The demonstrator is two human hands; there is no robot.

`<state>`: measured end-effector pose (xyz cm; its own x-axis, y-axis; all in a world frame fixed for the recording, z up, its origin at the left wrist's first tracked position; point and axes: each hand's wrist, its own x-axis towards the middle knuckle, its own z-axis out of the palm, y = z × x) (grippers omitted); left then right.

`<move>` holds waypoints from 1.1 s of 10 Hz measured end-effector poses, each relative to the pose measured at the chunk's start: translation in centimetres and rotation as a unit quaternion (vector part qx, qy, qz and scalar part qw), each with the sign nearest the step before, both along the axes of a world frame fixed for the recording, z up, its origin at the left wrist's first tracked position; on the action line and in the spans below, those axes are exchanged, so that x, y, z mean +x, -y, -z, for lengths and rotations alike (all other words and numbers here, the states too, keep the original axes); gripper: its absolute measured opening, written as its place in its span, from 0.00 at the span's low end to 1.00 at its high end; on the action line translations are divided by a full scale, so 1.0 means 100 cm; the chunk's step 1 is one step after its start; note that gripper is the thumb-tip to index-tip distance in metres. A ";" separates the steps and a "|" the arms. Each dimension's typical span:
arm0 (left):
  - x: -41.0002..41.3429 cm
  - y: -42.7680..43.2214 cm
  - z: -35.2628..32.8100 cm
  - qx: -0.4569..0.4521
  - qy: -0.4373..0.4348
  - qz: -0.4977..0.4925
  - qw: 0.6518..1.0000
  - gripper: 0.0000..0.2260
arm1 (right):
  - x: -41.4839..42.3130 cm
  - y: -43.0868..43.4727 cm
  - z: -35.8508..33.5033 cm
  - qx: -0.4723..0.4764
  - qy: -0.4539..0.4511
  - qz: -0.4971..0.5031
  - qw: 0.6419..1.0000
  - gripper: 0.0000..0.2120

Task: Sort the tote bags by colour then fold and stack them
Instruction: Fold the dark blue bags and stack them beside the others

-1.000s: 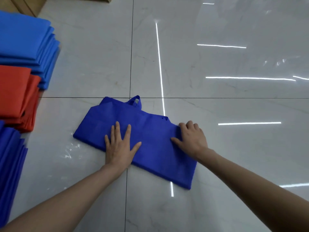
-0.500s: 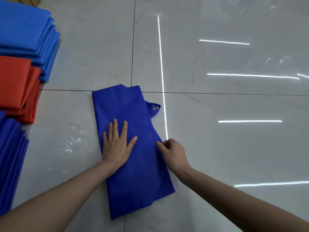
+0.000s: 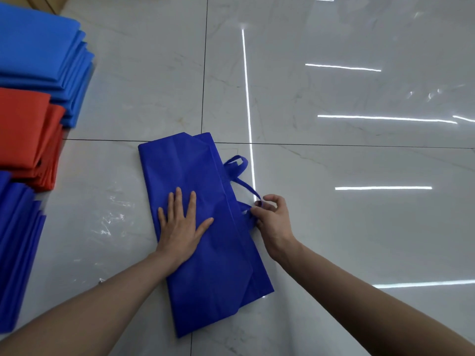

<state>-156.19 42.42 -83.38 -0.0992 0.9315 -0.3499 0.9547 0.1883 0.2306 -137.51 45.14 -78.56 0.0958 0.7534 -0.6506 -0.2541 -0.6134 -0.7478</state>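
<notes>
A dark blue tote bag (image 3: 205, 265) lies folded lengthwise on the tiled floor, long side running away from me. My left hand (image 3: 181, 224) presses flat on its middle with fingers spread. My right hand (image 3: 270, 217) pinches one of the bag's handle straps (image 3: 246, 187) at the right edge. A second handle loop (image 3: 236, 164) sticks out further up the same edge. On the left stand three stacks of folded bags: light blue (image 3: 38, 60), orange-red (image 3: 28, 134) and dark blue (image 3: 18, 253).
The floor (image 3: 359, 227) is glossy pale marble tile with dark grout lines and bright light reflections. A cardboard box corner (image 3: 48, 2) shows at the top left behind the light blue stack.
The bag was turned from lying crosswise to lengthwise under my left hand. My right hand left the bag's surface, moved to its right edge and took hold of a handle strap.
</notes>
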 end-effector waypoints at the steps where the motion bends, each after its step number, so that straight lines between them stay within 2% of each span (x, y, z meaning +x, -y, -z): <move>1: 0.001 0.000 0.000 0.003 0.004 -0.003 1.000 0.36 | 0.002 0.000 -0.003 0.008 0.016 0.018 1.000 0.22; 2: 0.000 -0.001 0.000 -0.005 -0.002 0.001 1.000 0.35 | 0.005 -0.006 -0.008 -0.038 -0.096 0.014 0.995 0.23; 3: 0.000 0.000 0.000 -0.004 -0.004 0.006 1.000 0.35 | 0.015 -0.015 -0.018 -0.099 -0.182 -0.115 0.972 0.10; 4: 0.000 -0.001 0.000 -0.006 -0.002 0.005 1.000 0.35 | 0.021 -0.021 -0.014 -0.122 -0.084 -0.221 0.964 0.15; 5: 0.000 -0.001 0.000 -0.007 -0.007 0.005 1.000 0.36 | 0.021 -0.023 -0.007 -0.044 0.052 -0.194 0.979 0.13; 6: 0.000 -0.001 0.000 -0.006 -0.009 0.007 1.000 0.36 | 0.024 -0.020 -0.009 0.038 0.093 -0.118 0.988 0.11; 7: 0.000 0.000 0.000 -0.004 -0.004 0.004 1.000 0.36 | 0.036 -0.027 -0.020 0.060 0.023 0.039 0.997 0.20; 8: 0.000 0.000 0.001 -0.001 -0.004 0.005 1.000 0.35 | 0.054 -0.038 -0.027 0.083 0.070 0.121 0.987 0.20; 9: 0.001 0.000 0.001 0.003 -0.003 0.004 1.000 0.35 | 0.059 -0.036 -0.017 0.053 0.177 0.056 0.981 0.24; 10: 0.003 -0.004 -0.002 0.046 0.005 0.002 0.999 0.32 | 0.052 -0.030 -0.009 0.062 0.354 -0.051 0.932 0.31; 11: 0.003 -0.017 -0.007 0.175 -0.001 0.038 0.984 0.26 | 0.033 -0.030 -0.012 0.381 0.562 -0.209 0.704 0.26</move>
<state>-155.85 44.17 -82.69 -0.0249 0.9997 -0.0071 0.9634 0.0259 0.2669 -134.20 48.14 -77.39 -0.1055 0.9577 0.2679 0.8444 0.2285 -0.4845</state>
